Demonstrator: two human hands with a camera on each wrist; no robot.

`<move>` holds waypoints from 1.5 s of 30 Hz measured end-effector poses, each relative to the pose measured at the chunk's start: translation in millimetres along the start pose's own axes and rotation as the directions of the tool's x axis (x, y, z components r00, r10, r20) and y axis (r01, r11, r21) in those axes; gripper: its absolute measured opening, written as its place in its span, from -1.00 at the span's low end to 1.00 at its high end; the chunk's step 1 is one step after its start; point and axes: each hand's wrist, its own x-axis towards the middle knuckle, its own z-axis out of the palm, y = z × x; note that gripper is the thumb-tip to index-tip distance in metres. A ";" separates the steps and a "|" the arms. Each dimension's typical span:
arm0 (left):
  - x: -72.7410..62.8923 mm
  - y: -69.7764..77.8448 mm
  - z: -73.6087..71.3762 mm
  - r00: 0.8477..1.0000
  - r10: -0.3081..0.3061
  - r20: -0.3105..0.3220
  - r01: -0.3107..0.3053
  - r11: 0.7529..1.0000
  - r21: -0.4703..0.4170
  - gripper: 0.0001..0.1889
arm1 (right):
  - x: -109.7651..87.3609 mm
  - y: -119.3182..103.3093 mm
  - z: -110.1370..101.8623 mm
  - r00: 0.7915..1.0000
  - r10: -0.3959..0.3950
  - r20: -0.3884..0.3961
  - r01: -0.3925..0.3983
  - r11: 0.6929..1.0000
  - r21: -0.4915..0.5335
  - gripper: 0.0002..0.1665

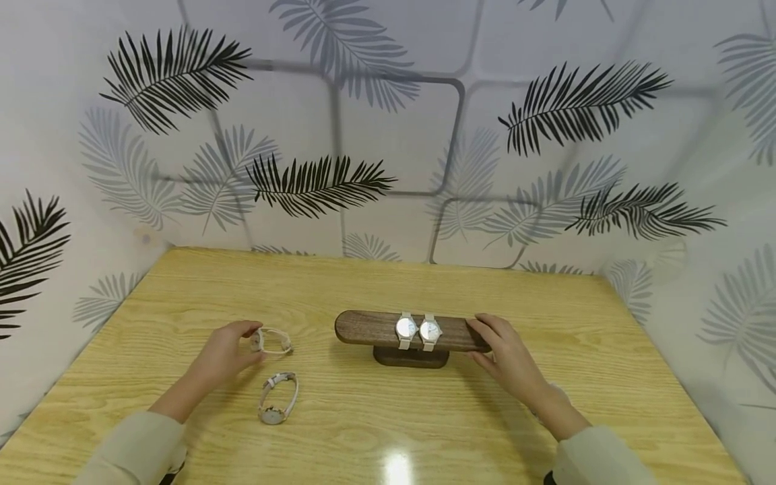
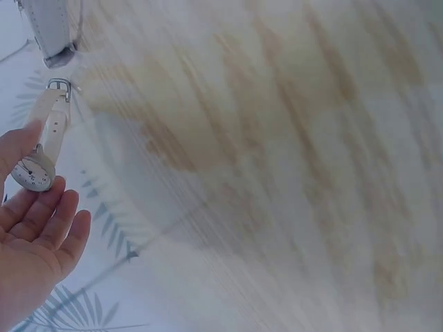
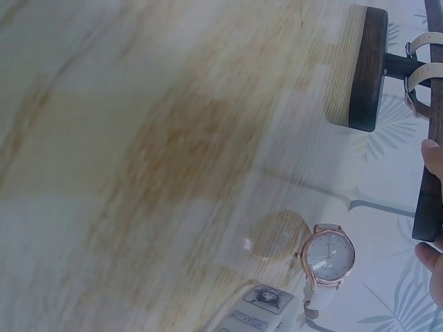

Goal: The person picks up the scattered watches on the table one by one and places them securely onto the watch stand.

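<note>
My left hand (image 1: 221, 350) pinches a white-strapped watch (image 1: 275, 341) by its case, low over the wooden table. In the left wrist view, the thumb lies by the strap and the fingers (image 2: 52, 214) are under the round dial. Nearer to me, another watch (image 1: 279, 397) with a pale strap stands looped on its edge. My right hand (image 1: 509, 357) grips the right end of a dark wooden watch stand (image 1: 366, 328). Two white-strapped watches, one left (image 1: 406, 328) and one right (image 1: 430, 331), sit side by side round its bar.
By the right wrist, a rose-gold watch (image 3: 329, 256) with a white strap shows in the right wrist view; the forearm mostly hides it in the head view. A white printed object (image 3: 259, 308) is beside it. Leaf-patterned cloth (image 1: 388, 135) hangs behind the table (image 1: 364, 431).
</note>
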 end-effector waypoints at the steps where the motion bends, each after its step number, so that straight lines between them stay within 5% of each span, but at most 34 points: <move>1: 0.7 0.6 0.4 1.000 -0.001 -0.002 0.001 1.000 0.000 -0.48 | 0.3 -0.4 0.4 1.000 0.003 0.002 -0.003 1.000 0.002 -0.33; 9: 11.6 13.5 2.0 0.999 0.044 -0.004 -0.044 0.999 -0.002 -0.49 | 2.8 -3.6 0.2 1.000 0.001 -0.026 -0.001 1.000 -0.009 -0.32; 18: 30.0 44.2 8.3 0.984 0.140 0.109 -0.142 0.990 0.006 -0.48 | 1.9 -4.1 -0.3 1.000 -0.002 -0.014 0.002 1.000 -0.002 -0.32; 28: 45.9 71.5 17.5 0.972 0.159 0.172 -0.153 0.987 -0.051 -0.45 | 1.5 -3.8 1.2 1.000 -0.001 -0.016 0.001 1.000 -0.008 -0.32; 45: 50.7 84.4 21.2 0.949 0.263 0.175 -0.236 0.958 -0.162 -0.47 | 2.5 -4.6 -0.6 1.000 0.002 0.012 -0.002 1.000 -0.012 -0.34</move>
